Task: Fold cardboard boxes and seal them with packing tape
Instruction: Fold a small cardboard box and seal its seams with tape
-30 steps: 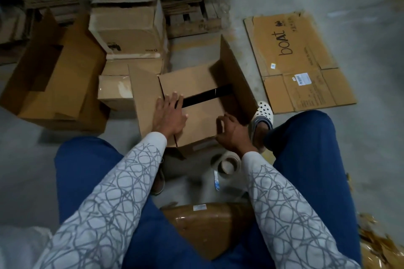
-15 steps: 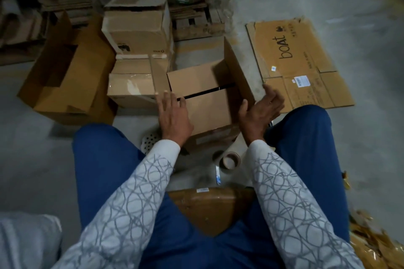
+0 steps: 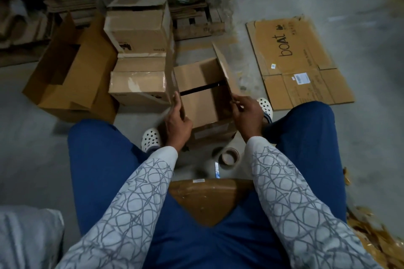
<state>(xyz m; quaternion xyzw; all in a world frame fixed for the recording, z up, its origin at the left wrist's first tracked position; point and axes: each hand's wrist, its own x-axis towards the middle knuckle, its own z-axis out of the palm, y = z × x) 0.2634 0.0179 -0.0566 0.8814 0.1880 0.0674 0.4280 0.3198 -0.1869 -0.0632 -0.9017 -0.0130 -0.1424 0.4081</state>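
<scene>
A person sits looking down at a concrete floor (image 3: pixel 360 137), knees in blue trousers spread wide, arms in grey patterned sleeves reaching forward. Between the feet, in white perforated clogs (image 3: pixel 150 140), a brown cardboard box (image 3: pixel 201 102) stands on the floor. Its two inner flaps are folded down flat, with a dark gap showing between them.

The left hand (image 3: pixel 177 120) curls its fingers and thumb around the near edge of the left flap (image 3: pixel 175 87), which stands upright. The right hand (image 3: pixel 247 113) grips the near edge of the right flap (image 3: pixel 225 65), which also stands up, leaning slightly outward.

A roll of brown packing tape (image 3: pixel 229 156) lies flat on the floor just nearer than the box, beside the right forearm. A small blue object (image 3: pixel 216 169) lies just by it; what it is cannot be told.

To the right of the box a flattened carton (image 3: pixel 306 46) printed "boAt" lies on the floor. To the left, two sealed boxes (image 3: pixel 140 54) are stacked, touching the held left flap. Farther left, a large open carton (image 3: pixel 72 76) lies on its side. Cardboard scraps pile along the floor's far edge.
</scene>
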